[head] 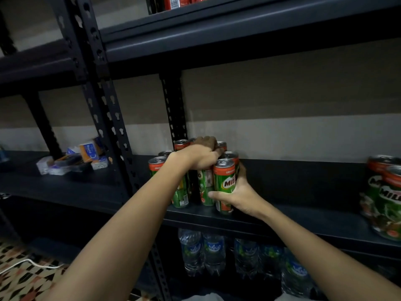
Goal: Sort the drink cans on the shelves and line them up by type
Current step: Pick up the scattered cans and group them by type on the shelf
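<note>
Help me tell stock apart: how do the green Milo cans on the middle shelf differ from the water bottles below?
The Milo cans are opaque green with orange tops; the water bottles are clear plastic with blue labels. The cans stand on the middle shelf, both hands on the cluster; the bottles stand a shelf lower, untouched. Both groups stand upright.

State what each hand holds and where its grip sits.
Right hand wraps the lower body of the front green Milo can. Left hand grips over the tops of the cans behind it.
</note>
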